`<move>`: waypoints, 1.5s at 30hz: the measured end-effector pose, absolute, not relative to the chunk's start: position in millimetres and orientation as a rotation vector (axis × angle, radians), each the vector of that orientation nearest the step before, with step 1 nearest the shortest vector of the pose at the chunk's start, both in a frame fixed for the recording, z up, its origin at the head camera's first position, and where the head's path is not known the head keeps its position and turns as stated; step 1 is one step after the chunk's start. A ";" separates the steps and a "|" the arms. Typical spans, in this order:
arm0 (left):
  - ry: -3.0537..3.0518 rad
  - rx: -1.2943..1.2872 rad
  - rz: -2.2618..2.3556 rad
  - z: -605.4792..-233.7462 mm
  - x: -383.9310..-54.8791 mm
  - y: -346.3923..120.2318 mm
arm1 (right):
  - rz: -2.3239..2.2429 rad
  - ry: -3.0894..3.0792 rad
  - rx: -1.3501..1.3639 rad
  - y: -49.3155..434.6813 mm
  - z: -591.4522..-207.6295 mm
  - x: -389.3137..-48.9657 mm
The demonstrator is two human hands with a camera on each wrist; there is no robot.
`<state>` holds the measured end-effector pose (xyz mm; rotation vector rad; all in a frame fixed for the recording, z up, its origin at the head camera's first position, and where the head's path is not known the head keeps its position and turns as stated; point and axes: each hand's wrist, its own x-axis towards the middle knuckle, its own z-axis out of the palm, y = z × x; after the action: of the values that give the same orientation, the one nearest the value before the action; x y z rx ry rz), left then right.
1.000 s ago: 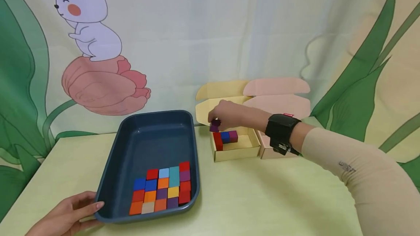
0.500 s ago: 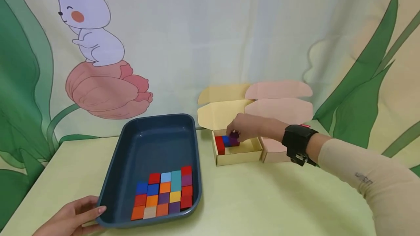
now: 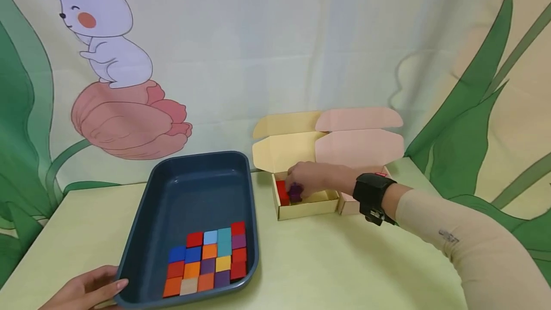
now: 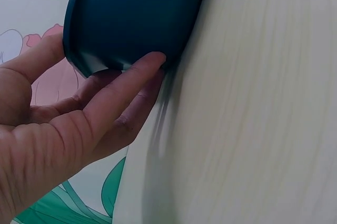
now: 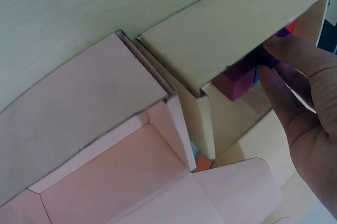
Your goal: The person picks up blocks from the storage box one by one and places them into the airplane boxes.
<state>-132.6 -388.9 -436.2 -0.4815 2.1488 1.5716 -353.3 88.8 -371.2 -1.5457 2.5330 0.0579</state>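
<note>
My right hand (image 3: 307, 179) reaches into the yellow cardboard box (image 3: 306, 212) and pinches a dark purple block (image 3: 295, 192) between thumb and fingers. Beside that block, a red block (image 3: 282, 193) lies along the box's left wall. The right wrist view shows another purple block (image 5: 236, 81) on the box floor and a sliver of blue behind the fingers. At the tray's near left corner my left hand (image 3: 88, 290) grips the dark blue tray (image 3: 195, 195), thumb over the rim and fingers against the outside. Several coloured blocks (image 3: 208, 266) lie in tight rows in its near right part.
An open pink box (image 3: 349, 206) stands against the yellow box's right side. Both lids, the yellow lid (image 3: 284, 152) and the pink lid (image 3: 359, 148), stand up at the back. A printed curtain (image 3: 241, 85) hangs behind the pale table (image 3: 370, 262).
My right hand has carried the purple block from above the yellow box's left edge, over the blocks inside, and then down beside the red block. The left hand keeps its grip on the tray.
</note>
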 end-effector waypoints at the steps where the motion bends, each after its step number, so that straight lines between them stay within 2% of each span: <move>1: 2.133 -0.461 1.579 -435.9 -132.4 -389.6 | 0.071 2.537 -1.523 89.1 -372.4 -353.3; 19: 1.987 -0.377 1.698 -436.3 -129.4 -398.4 | 0.084 2.627 -1.479 89.8 -391.7 -353.6; 25: 1.941 -0.369 1.736 -435.2 -127.2 -399.2 | 0.100 2.626 -1.479 87.7 -386.4 -353.0; 29: 1.951 -0.371 1.712 -432.2 -129.5 -397.4 | 0.009 2.642 -1.577 75.9 -369.9 -350.7; 33: 2.000 -0.374 1.666 -428.8 -134.2 -392.3 | -0.117 2.642 -1.639 46.6 -344.6 -335.6; 38: 2.010 -0.380 1.657 -424.4 -135.1 -392.1 | -0.036 2.546 -1.628 -16.1 -319.9 -313.2; 45: 2.000 -0.420 1.664 -424.6 -131.6 -389.7 | 0.271 2.260 -1.672 -116.1 -319.7 -282.4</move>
<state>-131.6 -389.7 -424.6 -0.4199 1.9998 1.6636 -282.4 -116.1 -319.7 -1.6717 2.2603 0.2706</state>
